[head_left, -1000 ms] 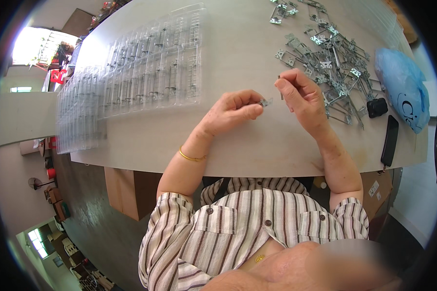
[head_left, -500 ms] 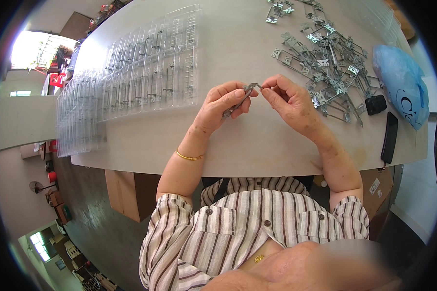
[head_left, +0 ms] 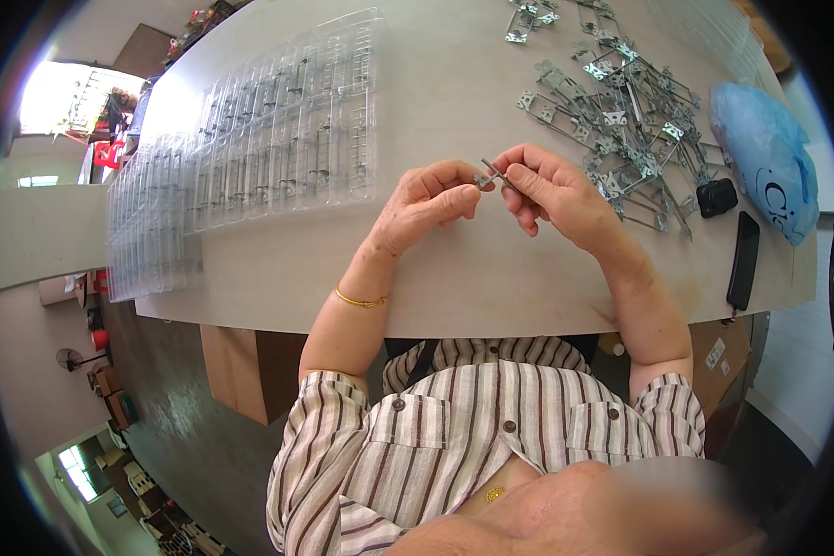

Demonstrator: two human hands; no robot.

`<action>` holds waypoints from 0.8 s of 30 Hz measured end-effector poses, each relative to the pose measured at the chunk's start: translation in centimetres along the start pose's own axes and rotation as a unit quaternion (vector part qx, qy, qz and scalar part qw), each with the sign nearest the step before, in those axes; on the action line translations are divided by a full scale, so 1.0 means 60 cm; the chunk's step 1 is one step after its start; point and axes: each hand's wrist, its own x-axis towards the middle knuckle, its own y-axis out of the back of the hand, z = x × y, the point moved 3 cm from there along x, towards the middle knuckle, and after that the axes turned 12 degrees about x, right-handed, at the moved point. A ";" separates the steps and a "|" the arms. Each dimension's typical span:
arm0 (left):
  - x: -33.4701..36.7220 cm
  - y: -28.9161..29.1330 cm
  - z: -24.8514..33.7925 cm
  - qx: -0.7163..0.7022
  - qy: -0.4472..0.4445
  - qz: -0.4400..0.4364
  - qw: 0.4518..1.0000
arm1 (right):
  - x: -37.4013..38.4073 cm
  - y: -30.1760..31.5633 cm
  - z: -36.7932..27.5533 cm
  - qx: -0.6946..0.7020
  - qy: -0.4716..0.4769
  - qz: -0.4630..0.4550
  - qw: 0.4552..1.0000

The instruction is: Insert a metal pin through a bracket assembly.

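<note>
A pale worktable point(head_left: 491, 296) holds clear trays point(head_left: 287, 130) and a clip pile point(head_left: 630, 111). Both hands have drawn together: left hand point(head_left: 426, 204) and right hand point(head_left: 551, 190) now pinch one metal clip point(head_left: 487, 173) between fingertips, likely assembling it.

Both forearms are reaching forward, wrists slightly bent; the left hand point(head_left: 423, 204) and right hand point(head_left: 554, 193) are meeting, fingers point(head_left: 456, 178) pinching together.
</note>
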 end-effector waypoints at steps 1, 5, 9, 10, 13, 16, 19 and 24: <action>-0.001 -0.001 -0.002 0.004 0.005 -0.002 1.000 | 0.000 0.000 0.001 0.003 -0.006 -0.004 1.000; -0.004 -0.009 0.013 0.028 0.019 -0.010 0.999 | -0.001 -0.002 0.000 -0.014 -0.021 -0.005 1.000; -0.004 -0.014 0.011 0.035 0.013 -0.031 0.999 | 0.003 0.009 0.007 -0.041 -0.035 -0.018 0.998; -0.003 -0.015 0.008 0.043 0.012 -0.038 0.998 | 0.005 0.012 0.009 -0.051 -0.037 -0.012 0.998; -0.006 -0.015 0.004 0.062 0.020 -0.053 0.996 | 0.014 0.025 0.020 -0.114 0.009 -0.006 0.993; 0.001 -0.027 0.000 0.087 0.013 -0.087 0.992 | 0.015 0.031 0.020 -0.179 0.102 0.026 0.978; -0.006 -0.024 0.018 0.044 0.032 -0.088 0.995 | 0.006 0.022 0.000 -0.134 0.141 0.084 0.977; 0.000 -0.004 0.001 -0.062 0.030 0.005 0.998 | -0.001 0.018 -0.011 -0.098 0.082 0.104 0.986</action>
